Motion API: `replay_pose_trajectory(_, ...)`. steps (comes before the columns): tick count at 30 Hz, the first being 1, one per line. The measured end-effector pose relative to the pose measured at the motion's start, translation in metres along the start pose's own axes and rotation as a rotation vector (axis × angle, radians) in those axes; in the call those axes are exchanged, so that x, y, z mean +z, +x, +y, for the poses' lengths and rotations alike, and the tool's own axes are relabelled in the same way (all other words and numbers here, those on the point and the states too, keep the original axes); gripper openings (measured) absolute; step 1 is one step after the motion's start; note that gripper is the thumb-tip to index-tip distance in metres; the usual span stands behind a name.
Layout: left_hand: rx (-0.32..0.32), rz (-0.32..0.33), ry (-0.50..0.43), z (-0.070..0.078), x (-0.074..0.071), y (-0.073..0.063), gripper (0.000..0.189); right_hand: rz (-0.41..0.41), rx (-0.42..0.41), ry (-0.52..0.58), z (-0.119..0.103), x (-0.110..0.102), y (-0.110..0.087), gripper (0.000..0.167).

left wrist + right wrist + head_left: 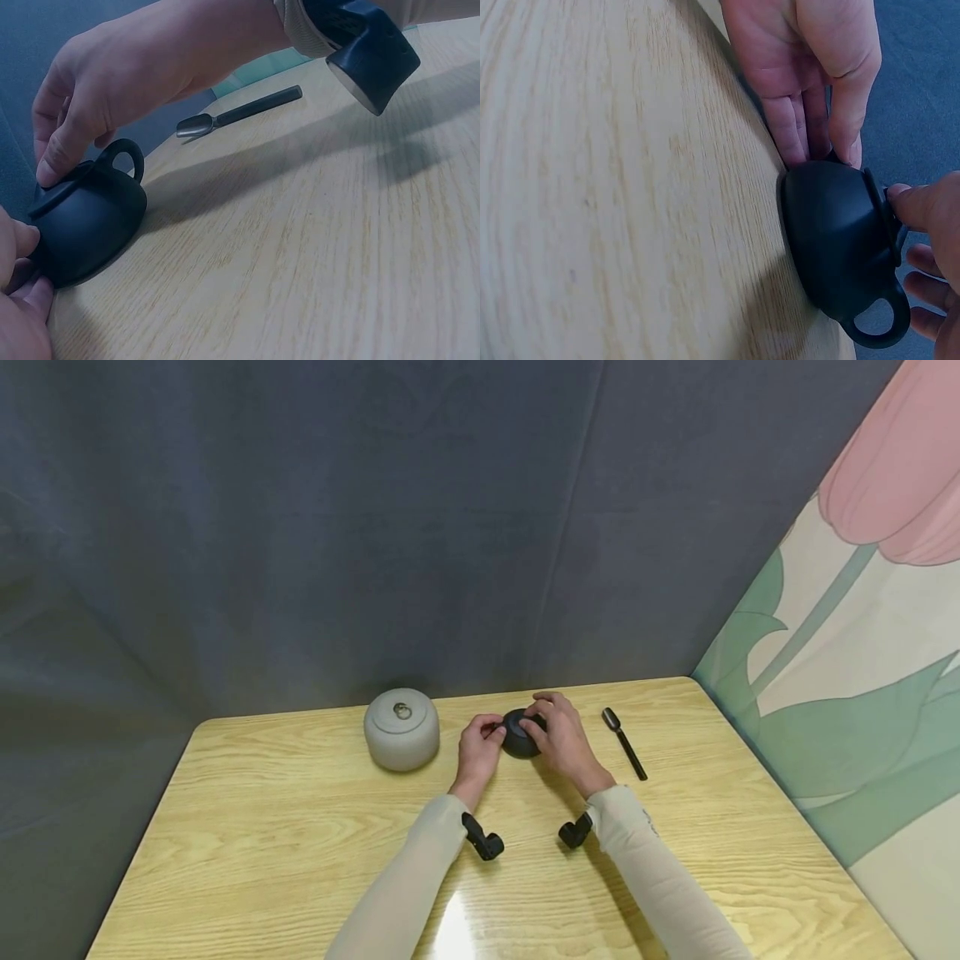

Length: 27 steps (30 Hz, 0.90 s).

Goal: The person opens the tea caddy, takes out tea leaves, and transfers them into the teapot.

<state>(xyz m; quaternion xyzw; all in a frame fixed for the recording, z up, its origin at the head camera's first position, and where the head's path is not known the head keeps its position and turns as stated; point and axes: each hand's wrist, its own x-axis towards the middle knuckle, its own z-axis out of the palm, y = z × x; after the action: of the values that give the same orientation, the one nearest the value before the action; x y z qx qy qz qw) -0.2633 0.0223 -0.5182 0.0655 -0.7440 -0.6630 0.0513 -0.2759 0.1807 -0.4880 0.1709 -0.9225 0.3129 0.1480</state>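
A small black teapot (pixel 517 739) stands on the table between both hands. Its loop handle (pixel 877 322) shows clearly in the right wrist view. My left hand (pixel 478 750) pinches the teapot at its left side, where the spout lies mostly hidden behind the fingers. From above, my right hand (pixel 564 739) pinches the lid (pixel 883 217) at its top, the thumb resting by the knob. The lid sits on the pot's mouth. In the left wrist view the right hand (pixel 112 82) arches over the pot.
A grey round jar (pixel 401 739) with a ring on its lid stands left of the hands. A black-handled scoop (pixel 625 745) lies to the right. Behind the wooden table (pixel 262 827) hangs a dark curtain (pixel 337 543); a flower-patterned wall (pixel 847 693) borders the right.
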Motion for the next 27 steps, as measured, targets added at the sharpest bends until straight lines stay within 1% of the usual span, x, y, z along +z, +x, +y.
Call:
replay_pose_trajectory(4,0.008,0.008,-0.017,0.0020,0.0002,0.0009,0.020,0.014,-0.012,0.005,-0.0018,-0.0001,0.0019,0.014)
replay_pose_trajectory(8,0.016,0.017,-0.008,0.0011,0.0000,0.0012,0.019,0.019,-0.019,0.003,-0.0017,0.0004,0.0024,0.014)
replay_pose_trajectory(12,0.000,0.005,-0.011,-0.0017,0.0008,0.0005,0.019,0.017,-0.019,-0.007,-0.0006,0.0003,0.0012,0.014)
replay_pose_trajectory(15,0.000,-0.003,-0.017,-0.0028,0.0017,-0.0004,0.019,0.019,-0.019,-0.011,-0.0004,-0.0008,-0.0001,0.014)
replay_pose_trajectory(19,0.008,0.001,-0.021,-0.0021,0.0016,-0.0009,0.019,0.023,-0.022,-0.014,-0.0015,-0.0033,-0.0001,0.015)
replay_pose_trajectory(24,0.003,0.003,-0.015,-0.0001,0.0008,-0.0019,0.019,0.033,-0.016,-0.008,-0.0047,-0.0068,-0.0003,0.014)
replay_pose_trajectory(27,0.006,0.008,-0.014,-0.0003,0.0008,-0.0020,0.018,0.045,-0.030,-0.010,-0.0066,-0.0082,-0.0020,0.013)
